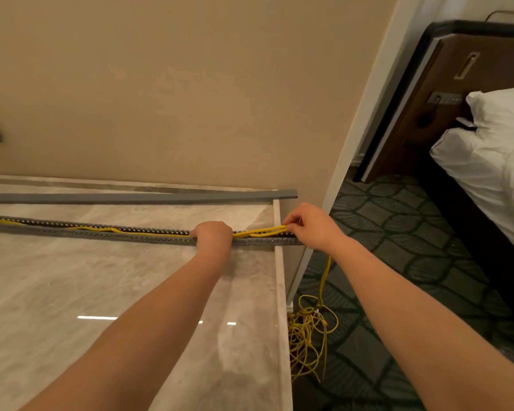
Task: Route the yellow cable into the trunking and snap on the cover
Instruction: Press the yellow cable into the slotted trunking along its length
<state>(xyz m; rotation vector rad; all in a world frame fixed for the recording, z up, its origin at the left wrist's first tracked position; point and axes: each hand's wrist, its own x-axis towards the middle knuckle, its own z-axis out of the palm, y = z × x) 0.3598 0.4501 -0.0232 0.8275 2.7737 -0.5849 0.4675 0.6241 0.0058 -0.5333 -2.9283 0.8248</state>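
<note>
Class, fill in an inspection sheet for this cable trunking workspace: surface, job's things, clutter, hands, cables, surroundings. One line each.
Surface: glossy marble-look counter, against a beige wall.
Job's things: grey slotted trunking lies open along the counter; its grey cover lies apart, behind it.
Clutter: nothing seen on the counter.
Hands: left hand presses on the trunking; right hand pinches a loop of the yellow cable at the trunking's right end.
Cables: yellow cable lies partly in the channel; a tangled heap sits on the floor.
Surroundings: patterned carpet, bed with white bedding.
</note>
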